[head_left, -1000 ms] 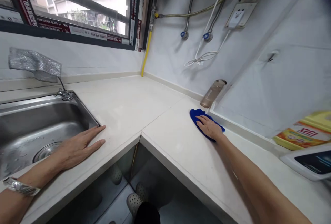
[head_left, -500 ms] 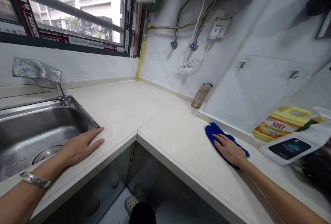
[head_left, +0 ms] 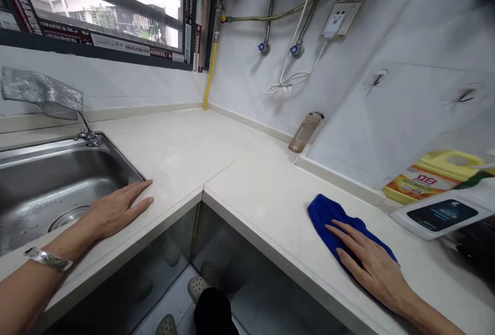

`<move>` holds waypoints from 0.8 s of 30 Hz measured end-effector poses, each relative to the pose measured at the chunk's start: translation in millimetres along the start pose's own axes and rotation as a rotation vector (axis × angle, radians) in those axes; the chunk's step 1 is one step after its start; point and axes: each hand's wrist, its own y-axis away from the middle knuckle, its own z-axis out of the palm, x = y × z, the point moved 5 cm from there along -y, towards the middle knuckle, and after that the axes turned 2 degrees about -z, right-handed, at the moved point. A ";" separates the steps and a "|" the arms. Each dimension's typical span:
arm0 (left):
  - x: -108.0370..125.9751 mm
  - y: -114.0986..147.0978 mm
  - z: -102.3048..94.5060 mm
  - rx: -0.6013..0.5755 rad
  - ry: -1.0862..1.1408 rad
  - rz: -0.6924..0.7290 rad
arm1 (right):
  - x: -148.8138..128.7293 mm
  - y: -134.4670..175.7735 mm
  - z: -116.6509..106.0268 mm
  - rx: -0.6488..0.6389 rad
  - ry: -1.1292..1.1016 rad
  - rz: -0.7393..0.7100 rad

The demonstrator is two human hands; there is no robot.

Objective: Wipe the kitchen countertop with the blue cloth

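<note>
My left hand (head_left: 116,209) rests palm down on the counter edge beside the steel sink (head_left: 116,157), fingers stretched out and thumb apart. A silver cuff circles that wrist. On the right stretch of the pale countertop (head_left: 247,190), my right hand (head_left: 369,260) lies flat on a blue cloth (head_left: 328,216). Its fingers are extended over the cloth, pressing it to the surface rather than wrapped round it. Part of the cloth is hidden under the palm.
A brown bottle (head_left: 305,132) stands near the back corner. Along the right wall are a yellow detergent jug (head_left: 435,176) and a white bottle with a dark label (head_left: 444,215). A plastic-wrapped faucet (head_left: 42,90) overhangs the sink. Below the counter corner, shoes (head_left: 198,288) show on the floor.
My right hand and the blue cloth have slid nearer to me along the counter. My left hand stays in place. The view has tilted down slightly.
</note>
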 end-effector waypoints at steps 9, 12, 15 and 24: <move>2.6 0.6 0.2 0.016 -0.002 -0.008 | -96.7 -27.2 -24.9 -0.043 -0.086 -0.305; 1.5 0.3 1.3 0.025 0.007 0.002 | -111.5 -46.4 -21.2 -0.081 -0.108 -0.331; 1.0 0.3 2.5 0.033 0.025 0.018 | -126.9 -67.9 -15.6 -0.094 -0.138 -0.376; 6.1 1.7 2.3 0.067 0.018 0.037 | -193.8 -155.1 -1.7 -0.134 -0.249 -0.489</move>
